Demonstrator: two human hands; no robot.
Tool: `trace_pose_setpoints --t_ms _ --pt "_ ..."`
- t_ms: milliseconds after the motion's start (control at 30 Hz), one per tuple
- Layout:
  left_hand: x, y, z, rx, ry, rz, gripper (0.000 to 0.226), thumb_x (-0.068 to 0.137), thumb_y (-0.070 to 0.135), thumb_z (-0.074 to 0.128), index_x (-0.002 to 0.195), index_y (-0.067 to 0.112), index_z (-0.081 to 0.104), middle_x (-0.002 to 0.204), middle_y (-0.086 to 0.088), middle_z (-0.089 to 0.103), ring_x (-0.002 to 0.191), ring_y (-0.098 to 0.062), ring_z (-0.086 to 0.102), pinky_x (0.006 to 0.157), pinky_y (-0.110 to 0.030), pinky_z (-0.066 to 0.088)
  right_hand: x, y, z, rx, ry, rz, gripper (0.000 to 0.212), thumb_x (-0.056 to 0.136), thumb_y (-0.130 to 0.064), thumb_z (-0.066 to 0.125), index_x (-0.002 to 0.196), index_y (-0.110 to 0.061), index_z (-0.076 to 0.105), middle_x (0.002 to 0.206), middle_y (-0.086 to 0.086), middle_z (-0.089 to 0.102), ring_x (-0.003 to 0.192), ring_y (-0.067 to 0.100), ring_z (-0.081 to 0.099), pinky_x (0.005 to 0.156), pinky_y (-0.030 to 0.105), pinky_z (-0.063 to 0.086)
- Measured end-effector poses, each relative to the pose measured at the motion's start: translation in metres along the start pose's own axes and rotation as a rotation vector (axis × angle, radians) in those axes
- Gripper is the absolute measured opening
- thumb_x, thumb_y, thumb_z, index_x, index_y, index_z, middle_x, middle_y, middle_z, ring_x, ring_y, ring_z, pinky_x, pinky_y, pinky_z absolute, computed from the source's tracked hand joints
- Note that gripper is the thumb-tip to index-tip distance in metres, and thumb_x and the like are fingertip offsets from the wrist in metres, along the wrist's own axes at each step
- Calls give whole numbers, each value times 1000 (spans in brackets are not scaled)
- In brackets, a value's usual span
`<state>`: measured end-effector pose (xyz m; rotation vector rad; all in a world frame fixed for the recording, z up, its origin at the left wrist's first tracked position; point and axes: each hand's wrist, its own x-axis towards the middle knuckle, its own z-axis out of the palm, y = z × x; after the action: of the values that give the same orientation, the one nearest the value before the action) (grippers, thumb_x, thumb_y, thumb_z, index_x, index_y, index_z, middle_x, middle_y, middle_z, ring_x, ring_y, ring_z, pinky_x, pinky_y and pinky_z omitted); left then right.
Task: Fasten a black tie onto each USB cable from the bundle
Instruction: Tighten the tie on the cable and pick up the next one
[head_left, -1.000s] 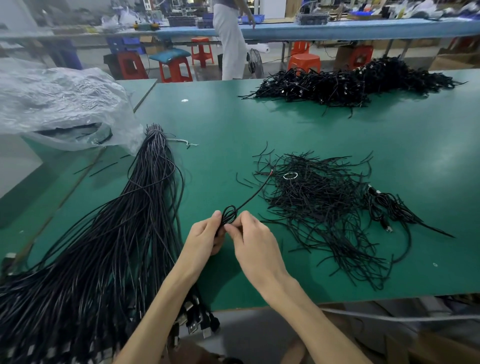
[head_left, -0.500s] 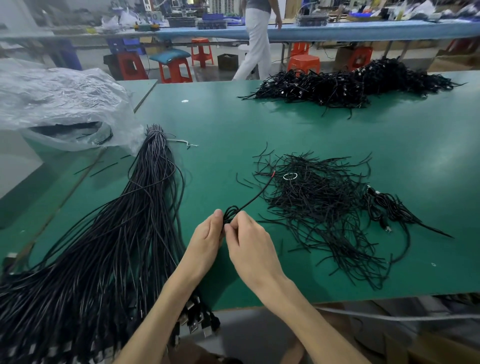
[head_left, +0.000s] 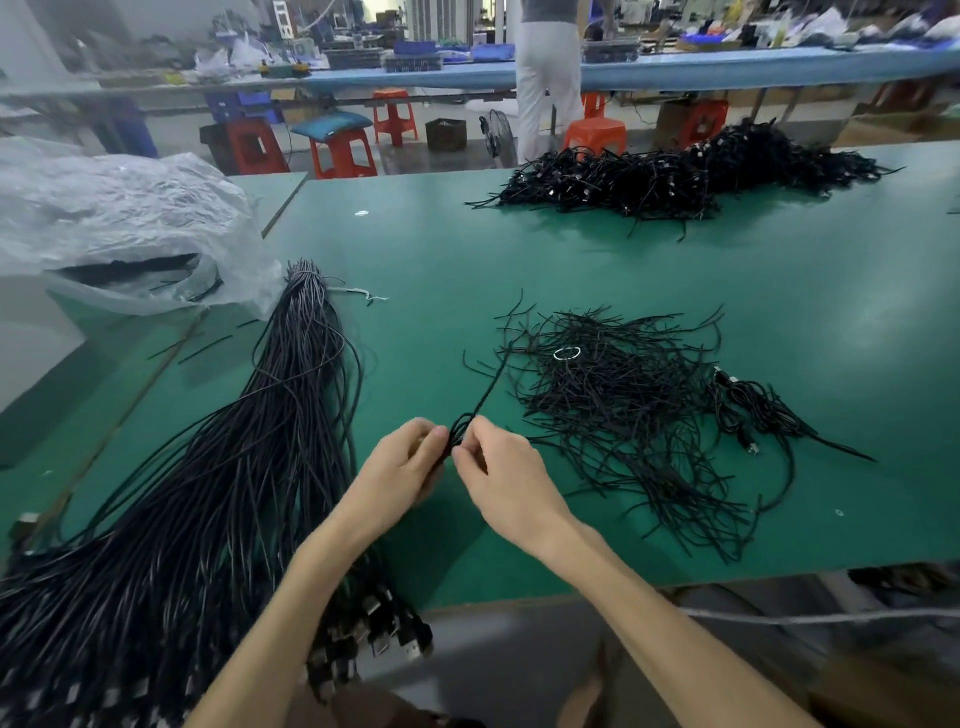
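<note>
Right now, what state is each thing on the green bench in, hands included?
Left hand: pinched on the coiled black cable.
Right hand: pinched on the same cable.
Coiled black cable: looped between both hands, one end trailing away.
Long black USB cable bundle: lying untied.
Loose black ties pile: scattered.
Far finished cable heap: piled.
Clear plastic bag: open, crumpled.

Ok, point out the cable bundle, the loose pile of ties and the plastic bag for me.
cable bundle (head_left: 218, 493), head view, middle of the fanned strands.
pile of ties (head_left: 613, 410), head view, dense centre of the heap.
plastic bag (head_left: 114, 223), head view, crumpled top surface.
</note>
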<state>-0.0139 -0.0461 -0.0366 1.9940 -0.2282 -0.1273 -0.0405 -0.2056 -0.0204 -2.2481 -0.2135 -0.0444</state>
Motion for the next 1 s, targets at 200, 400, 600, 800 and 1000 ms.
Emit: trace_pose_setpoints --t_ms 200,400,600,800,1000 --pt "-11 11 -35 -245 -228 87 37 110 23 40 144 22 55 90 -13 73 72 -30 65 68 -32 53 4 12 -18 16 -52 -139 21 103 -23 57 84 -17 50 67 -9 50 65 12 45 63 34 34" --pt "-21 18 -23 -154 -145 232 40 93 17 68 132 28 67 105 -1 68 86 -11 61 71 -26 52 -8 7 -16 178 13 -269 20 103 -18 60 86 -12 53 65 -11 49 60 10 42 59 25 33" --pt "-22 28 -19 -54 -214 425 46 105 16 54 151 16 49 155 6 50 146 -14 43 116 -26 37 -12 -3 -27 235 19 -332 23 104 -15 59 85 -5 50 71 8 54 64 30 47 64 52 43" --pt "-22 32 -10 56 3 512 40 103 7 53 140 20 61 127 9 70 124 -14 64 104 -21 46 -15 -7 -31 267 42 -373 23 103 -16 60 84 -7 49 76 9 57 67 35 51 65 54 46" --pt "-27 33 -11 274 180 537 25 105 20 48 124 25 64 103 14 67 96 -16 67 85 -39 55 -12 -10 -29 240 78 -408 16 102 -12 60 88 -8 53 80 -25 59 70 10 55 67 23 46"
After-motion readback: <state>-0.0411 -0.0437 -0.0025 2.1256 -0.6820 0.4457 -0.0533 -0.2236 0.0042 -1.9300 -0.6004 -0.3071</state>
